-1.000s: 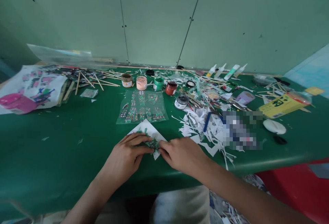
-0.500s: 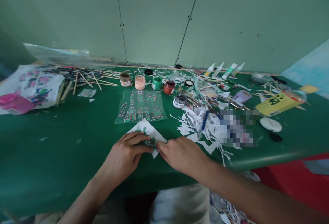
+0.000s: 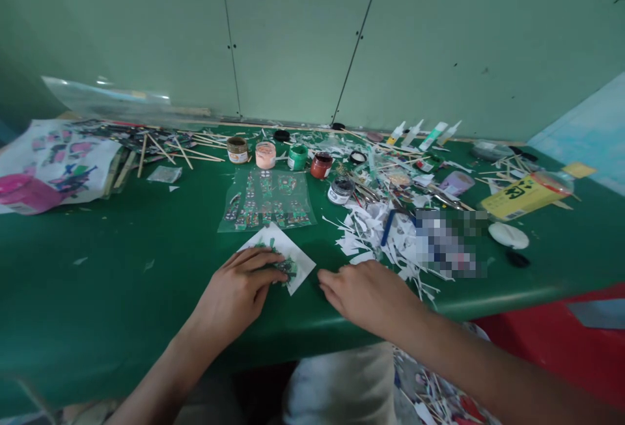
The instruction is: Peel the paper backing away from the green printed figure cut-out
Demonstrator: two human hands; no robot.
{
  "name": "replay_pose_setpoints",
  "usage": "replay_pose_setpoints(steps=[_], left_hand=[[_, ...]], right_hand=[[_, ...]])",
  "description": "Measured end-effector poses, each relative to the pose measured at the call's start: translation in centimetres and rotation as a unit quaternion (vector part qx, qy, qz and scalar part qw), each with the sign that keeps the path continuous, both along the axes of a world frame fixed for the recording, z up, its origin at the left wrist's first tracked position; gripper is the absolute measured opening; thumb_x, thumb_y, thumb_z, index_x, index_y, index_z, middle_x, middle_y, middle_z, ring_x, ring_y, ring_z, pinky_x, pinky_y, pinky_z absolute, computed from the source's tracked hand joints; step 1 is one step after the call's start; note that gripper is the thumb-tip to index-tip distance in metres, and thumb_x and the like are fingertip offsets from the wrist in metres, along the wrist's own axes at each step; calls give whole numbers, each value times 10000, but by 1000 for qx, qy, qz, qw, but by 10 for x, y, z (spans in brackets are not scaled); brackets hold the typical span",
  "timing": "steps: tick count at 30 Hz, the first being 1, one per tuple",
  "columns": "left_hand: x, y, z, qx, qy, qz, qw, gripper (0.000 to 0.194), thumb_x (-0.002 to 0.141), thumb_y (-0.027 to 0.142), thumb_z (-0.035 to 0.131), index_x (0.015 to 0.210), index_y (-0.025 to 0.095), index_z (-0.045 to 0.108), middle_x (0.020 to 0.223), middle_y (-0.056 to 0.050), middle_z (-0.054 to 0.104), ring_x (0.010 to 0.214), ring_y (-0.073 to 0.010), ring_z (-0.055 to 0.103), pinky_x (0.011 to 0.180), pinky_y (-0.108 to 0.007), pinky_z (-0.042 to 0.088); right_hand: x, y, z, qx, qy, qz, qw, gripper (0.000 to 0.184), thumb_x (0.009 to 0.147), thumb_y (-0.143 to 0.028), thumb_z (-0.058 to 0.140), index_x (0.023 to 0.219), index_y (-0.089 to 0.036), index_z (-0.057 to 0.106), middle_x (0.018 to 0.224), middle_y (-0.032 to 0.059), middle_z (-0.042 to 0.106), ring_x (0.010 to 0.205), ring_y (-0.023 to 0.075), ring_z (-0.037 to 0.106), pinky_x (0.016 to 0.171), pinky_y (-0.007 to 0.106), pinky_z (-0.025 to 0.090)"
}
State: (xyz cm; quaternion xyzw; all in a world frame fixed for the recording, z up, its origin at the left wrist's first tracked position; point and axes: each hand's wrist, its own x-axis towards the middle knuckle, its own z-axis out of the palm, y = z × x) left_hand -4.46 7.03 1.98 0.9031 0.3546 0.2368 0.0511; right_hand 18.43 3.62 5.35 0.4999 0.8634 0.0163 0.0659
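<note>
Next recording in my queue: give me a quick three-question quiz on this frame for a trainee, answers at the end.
1. Which hand has its fingers on the white paper?

2. What colour is the paint in the jar immediately left of the dark red jar? A) green B) peach C) dark grey

3. True or false: the white paper lies on the near side of the clear patterned sheet.

Key: 1. The left hand. 2. A, in the green jar. 3. True.

Two hands [image 3: 239, 287] [image 3: 360, 295], five upright open jars [image 3: 297, 159], four nozzled tubes [image 3: 433, 137] show.
</note>
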Motion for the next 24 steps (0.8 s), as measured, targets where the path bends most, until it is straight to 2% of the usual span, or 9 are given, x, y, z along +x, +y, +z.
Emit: replay_pose_setpoints(steps=[3,5,8,11,13,16,19,22,24], left_hand=[[1,0,-2,11,-5,12,1000,283,877,121,472,965,238,714,1107,-2,721,1092,-219,637,957,-420,531],[1,0,-3,15,-6,13,1000,275,875,116,475,943,235,714,1113,-1,720,1099,-216,633,965,-410,523],[0,1,-5,12,-5,22,1000,288,868,97,469,927,239,713,1112,5,719,1108,-213,625,967,-409,515],[0,0,-4,16,5,31,999,322,853,75,455,940,245,715,1119,4,714,1097,-218,623,958,-417,509],[1,-3,-1,28,18,49,998,332,843,81,460,947,258,720,1117,-6,710,1069,-238,626,901,-423,523],[6,-12,9,39,56,93,993,266,848,193,510,974,282,727,1047,-48,700,944,-269,637,740,-417,534],[13,-19,18,9,82,80,993,202,855,285,543,938,280,726,912,-46,676,782,-231,639,688,-398,521],[19,-23,15,19,74,69,995,248,843,170,520,971,273,706,929,-53,669,806,-238,638,684,-385,507],[23,-25,8,41,53,82,994,267,856,153,494,995,264,692,1085,-73,664,937,-266,626,746,-404,501]], right_hand=[[-1,-4,-4,34,59,-7,998,294,956,-303,375,997,-216,653,607,10,630,448,105,487,471,286,150],[-6,-9,-12,53,92,5,994,348,958,-373,377,1195,-247,599,638,3,651,453,108,488,470,284,158],[-13,-19,-27,85,90,35,992,402,962,-398,381,1302,-254,542,656,8,650,460,116,490,464,294,160],[-8,-27,-36,112,91,48,988,375,968,-352,384,1281,-236,555,685,10,644,467,116,500,454,301,172],[3,-28,-36,126,92,39,987,317,963,-322,391,1161,-219,616,658,11,633,461,114,503,448,295,175],[24,-20,-29,157,60,-70,983,300,964,-263,353,905,-180,635,598,24,609,416,111,482,427,272,160],[32,-6,-19,178,65,-161,969,321,971,-263,291,953,-155,593,643,52,635,410,121,493,418,258,170],[20,5,-14,147,122,-147,970,285,954,-245,291,964,-165,565,637,36,645,405,115,497,415,251,179],[6,9,-15,123,144,-122,974,247,943,-243,320,937,-184,561,603,11,635,399,111,495,417,249,166]])
